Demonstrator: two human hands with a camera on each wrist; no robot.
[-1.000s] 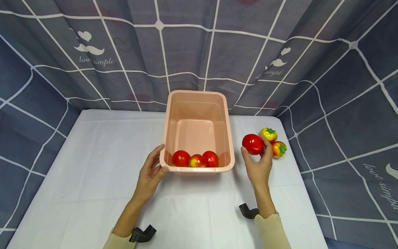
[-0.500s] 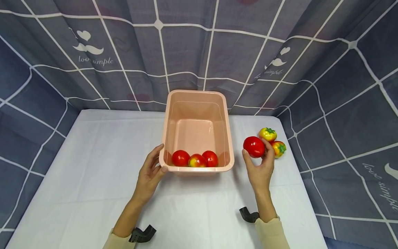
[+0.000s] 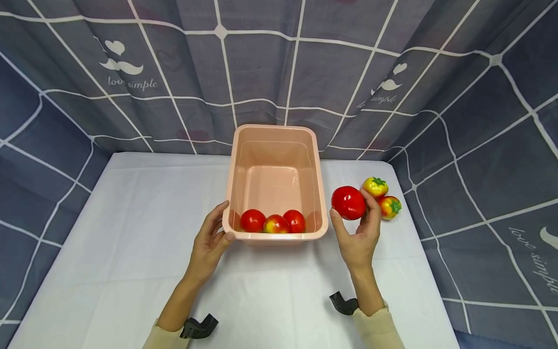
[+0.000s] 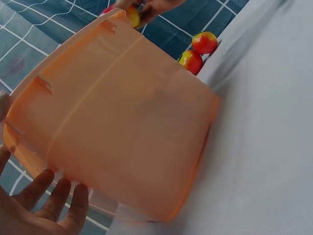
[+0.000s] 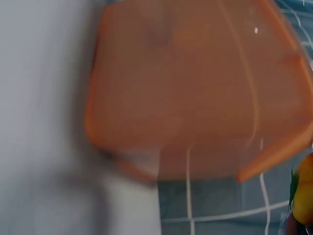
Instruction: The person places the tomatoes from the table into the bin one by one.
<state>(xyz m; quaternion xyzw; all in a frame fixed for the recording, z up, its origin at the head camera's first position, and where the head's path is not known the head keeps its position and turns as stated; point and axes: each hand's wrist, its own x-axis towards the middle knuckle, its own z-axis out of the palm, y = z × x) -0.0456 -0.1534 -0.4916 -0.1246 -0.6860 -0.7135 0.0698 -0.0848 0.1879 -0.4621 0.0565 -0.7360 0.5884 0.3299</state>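
Note:
A peach-coloured plastic bin (image 3: 275, 236) stands mid-table with three red tomatoes (image 3: 252, 221) along its near side, one of them partly yellow. My left hand (image 3: 211, 242) holds the bin's near left corner, thumb at the front rim and fingers along the left side. Just right of the bin, my right hand (image 3: 358, 237) grips another red tomato (image 3: 348, 202) between thumb and fingers, raised to about rim height. In the right wrist view, that tomato (image 5: 305, 191) shows a yellow-orange side and a green leaf at the frame's edge.
Two yellow-red tomatoes with green tops, a yellower one (image 3: 375, 186) and a redder one (image 3: 389, 207), lie at the right edge of the white-covered table (image 3: 144, 218). A grey checked curtain (image 3: 261, 72) encloses the back and sides.
The right hand first draws the tomato slightly nearer, then shifts left with it, away from the two on the table and closer to the bin. The left hand stays at the bin's corner.

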